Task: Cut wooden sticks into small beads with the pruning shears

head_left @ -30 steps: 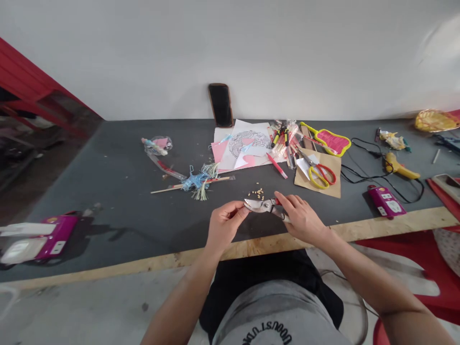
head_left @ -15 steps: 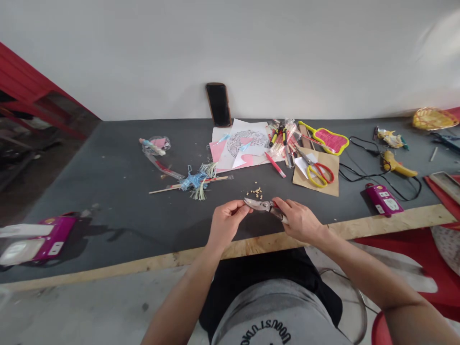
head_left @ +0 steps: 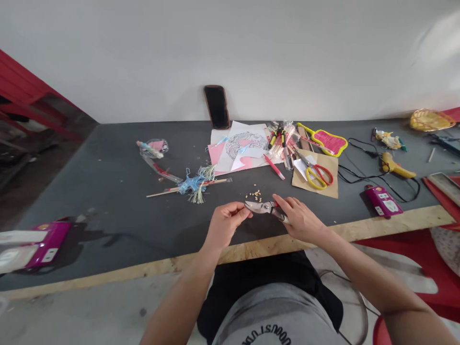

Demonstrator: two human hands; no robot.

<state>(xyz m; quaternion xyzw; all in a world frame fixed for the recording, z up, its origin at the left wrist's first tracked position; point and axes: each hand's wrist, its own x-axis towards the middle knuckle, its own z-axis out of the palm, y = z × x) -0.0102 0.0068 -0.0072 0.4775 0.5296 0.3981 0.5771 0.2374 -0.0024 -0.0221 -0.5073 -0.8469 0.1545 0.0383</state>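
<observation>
My right hand (head_left: 301, 219) is wrapped round the handles of a pair of pruning shears (head_left: 259, 206), whose blades point left. At the blade tips, my left hand (head_left: 230, 221) is closed in a pinch; what it holds is too small and hidden to make out. Several small pale cut pieces (head_left: 256, 194) lie on the dark table just beyond the blades. To the left, a blue tasselled ornament (head_left: 194, 183) rests across thin wrapped sticks (head_left: 161, 192).
Behind the hands lie a printed drawing (head_left: 244, 139), a pink marker (head_left: 274, 167), wrapped sticks (head_left: 287, 136) and scissors (head_left: 318, 175) on brown card. A phone (head_left: 217, 106) leans on the wall. A yellow glue gun (head_left: 397, 166) and purple boxes (head_left: 384, 201) (head_left: 53, 244) stand toward the sides.
The view has shifted slightly, so the table's things sit a little lower and further left. Both hands keep nearly the same pose at the shears.
</observation>
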